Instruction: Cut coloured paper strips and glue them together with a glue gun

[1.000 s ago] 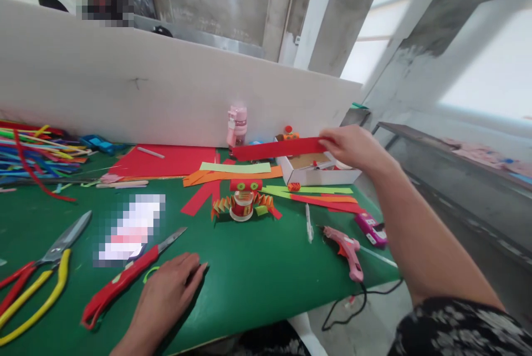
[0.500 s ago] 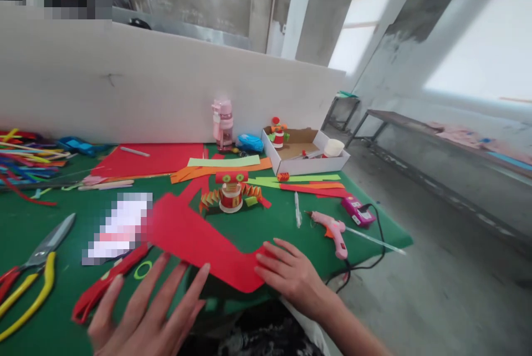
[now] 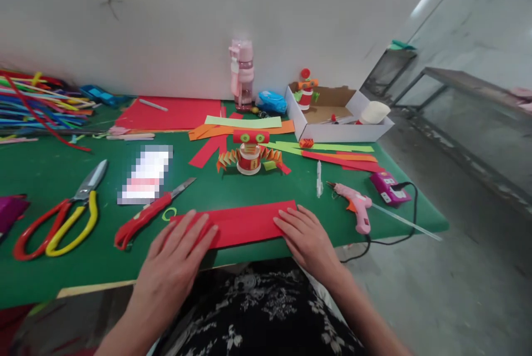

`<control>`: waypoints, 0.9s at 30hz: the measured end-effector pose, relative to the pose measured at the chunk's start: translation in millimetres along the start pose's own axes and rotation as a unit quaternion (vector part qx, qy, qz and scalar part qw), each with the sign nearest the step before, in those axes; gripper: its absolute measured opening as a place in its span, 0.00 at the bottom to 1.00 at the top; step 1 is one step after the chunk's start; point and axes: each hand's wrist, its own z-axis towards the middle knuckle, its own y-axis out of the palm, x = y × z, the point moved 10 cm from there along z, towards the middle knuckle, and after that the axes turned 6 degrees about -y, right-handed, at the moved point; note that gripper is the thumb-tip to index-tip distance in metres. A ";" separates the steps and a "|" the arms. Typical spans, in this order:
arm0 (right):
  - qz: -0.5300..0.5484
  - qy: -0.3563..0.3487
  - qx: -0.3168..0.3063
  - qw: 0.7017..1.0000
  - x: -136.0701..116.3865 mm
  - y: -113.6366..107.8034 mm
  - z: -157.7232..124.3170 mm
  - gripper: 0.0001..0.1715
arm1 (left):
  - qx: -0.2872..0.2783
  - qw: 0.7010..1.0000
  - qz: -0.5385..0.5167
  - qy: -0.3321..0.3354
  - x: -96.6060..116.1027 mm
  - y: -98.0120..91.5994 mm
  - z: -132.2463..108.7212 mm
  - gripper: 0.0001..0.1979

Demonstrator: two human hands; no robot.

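Observation:
A strip of red paper [image 3: 245, 224] lies along the front of the green table. A lengthwise line runs across it; I cannot tell if it is a fold. My left hand [image 3: 177, 251] rests open over the strip's left end, fingers stretched out. On the right end lie the flat fingers of my right hand [image 3: 305, 240], also open. Just beyond the paper stands a small figure [image 3: 249, 156] with a red roll for a head, green ring eyes and pleated orange arms. A light-green paper ring [image 3: 169, 213] sits by my left fingertips.
Left are a red-handled knife [image 3: 153, 209], scissors [image 3: 78, 206] and a blurred-out flat item [image 3: 145, 174]. Right are a pen [image 3: 319, 179] and a pink glue gun [image 3: 353, 206] with a cord. A white box [image 3: 341, 133], a pink bottle [image 3: 242, 76] and paper strips [image 3: 243, 122] stand or lie behind.
The red paper was raised and bent; now it lies flat on the table. My left hand has come down onto its left end. The view has tilted downward.

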 end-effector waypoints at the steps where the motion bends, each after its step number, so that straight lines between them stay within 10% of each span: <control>1: 0.009 -0.001 -0.008 1.000 -4.8 2.1 6.4 0.24 | -0.001 1.000 -0.024 0.018 4.4 7.6 1.6 0.26; 7: 0.032 -0.013 -0.056 0.998 -21.3 21.8 31.7 0.21 | -0.008 0.996 -0.036 0.076 11.8 34.5 1.5 0.24; 13: -0.010 -0.026 -0.048 0.998 -25.2 28.3 32.7 0.17 | 0.057 0.991 0.007 0.121 20.5 33.6 -2.9 0.26; 18: -0.016 -0.054 -0.079 0.995 -42.5 34.3 43.2 0.16 | 0.104 0.994 -0.028 0.031 24.4 33.6 9.2 0.25; 27: -0.007 -0.040 -0.009 0.999 -27.8 24.9 30.6 0.14 | 0.093 0.986 0.023 0.137 39.0 16.1 11.9 0.22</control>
